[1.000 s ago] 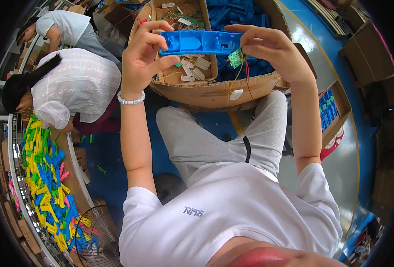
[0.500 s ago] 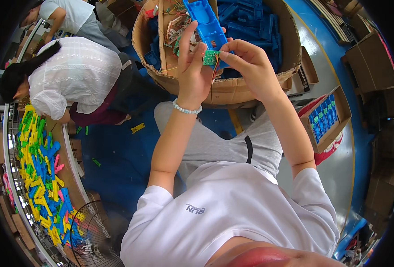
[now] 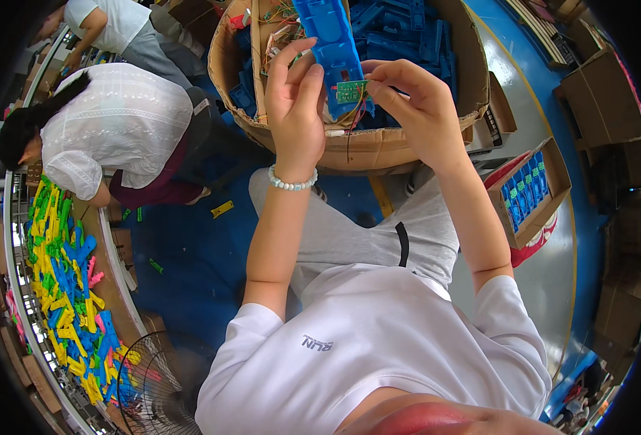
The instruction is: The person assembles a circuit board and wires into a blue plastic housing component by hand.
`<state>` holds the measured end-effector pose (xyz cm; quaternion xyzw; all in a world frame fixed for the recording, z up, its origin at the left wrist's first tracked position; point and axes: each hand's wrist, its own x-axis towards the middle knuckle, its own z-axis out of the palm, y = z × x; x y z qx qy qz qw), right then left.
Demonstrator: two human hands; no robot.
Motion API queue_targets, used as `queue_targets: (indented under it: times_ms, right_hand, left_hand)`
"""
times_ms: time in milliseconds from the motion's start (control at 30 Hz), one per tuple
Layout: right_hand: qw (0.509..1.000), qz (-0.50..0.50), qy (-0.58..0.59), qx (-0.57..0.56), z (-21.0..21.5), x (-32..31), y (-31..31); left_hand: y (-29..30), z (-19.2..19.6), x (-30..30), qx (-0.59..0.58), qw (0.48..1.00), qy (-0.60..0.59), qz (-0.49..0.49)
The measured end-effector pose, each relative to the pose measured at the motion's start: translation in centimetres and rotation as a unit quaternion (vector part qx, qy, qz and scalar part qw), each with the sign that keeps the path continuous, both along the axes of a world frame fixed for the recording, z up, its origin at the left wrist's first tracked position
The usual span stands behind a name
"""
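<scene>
My left hand (image 3: 297,101) is wrapped around a long blue plastic housing (image 3: 335,43), fingers curled up along its left edge and thumb pressed to its lower end, so the piece stands nearly upright above the big cardboard box (image 3: 378,148) in front of my knees. The housing is a bright, glossy blue, narrow and ribbed, with small moulded holes and recesses on the face turned to me. My right hand (image 3: 414,101) is pinched shut on a small green circuit board (image 3: 351,90), thumb and forefinger gripping its right edge and holding it against the lower part of the housing; thin red wires (image 3: 355,123) hang down from the board toward the box rim. Inside the box lie many more blue housings of the same kind and a tangle of wired parts at the left. To my right, on the pale floor, a smaller open carton (image 3: 534,196) holds rows of blue pieces standing side by side, with a red-and-white patch on its lower side. Plain brown cartons (image 3: 599,94) are stacked farther right. To my left a person in a white shirt (image 3: 121,130) bends over a curved bench heaped with yellow, blue, green and pink plastic parts (image 3: 56,275), and a wire fan guard (image 3: 153,384) shows at the lower left
</scene>
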<state>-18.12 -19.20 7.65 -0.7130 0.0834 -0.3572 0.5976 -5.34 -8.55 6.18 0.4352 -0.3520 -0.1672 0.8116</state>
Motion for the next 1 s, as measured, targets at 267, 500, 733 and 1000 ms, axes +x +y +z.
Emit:
queue_targets:
  times_ms: [267, 500, 733, 1000]
  right_hand:
    - [0.999, -0.019, 0.042, -0.013, -0.1, 0.1, -0.1]
    - [0.998, -0.049, 0.037, 0.006, -0.1, -0.2, 0.2]
    - [0.995, -0.096, 0.022, 0.010, -0.7, -0.6, 0.9]
    - [0.996, -0.070, 0.013, 0.057, -0.9, -0.6, 0.1]
  left_hand:
    - [0.4, 0.2, -1.5, 0.051, 0.996, -0.045, 0.063]
    - [-0.1, -0.4, -1.8, 0.018, 0.995, -0.083, 0.050]
    - [-0.1, -0.4, -2.4, 0.014, 0.994, -0.109, 0.020]
    - [-0.3, -0.6, -2.3, 0.031, 0.992, -0.108, 0.058]
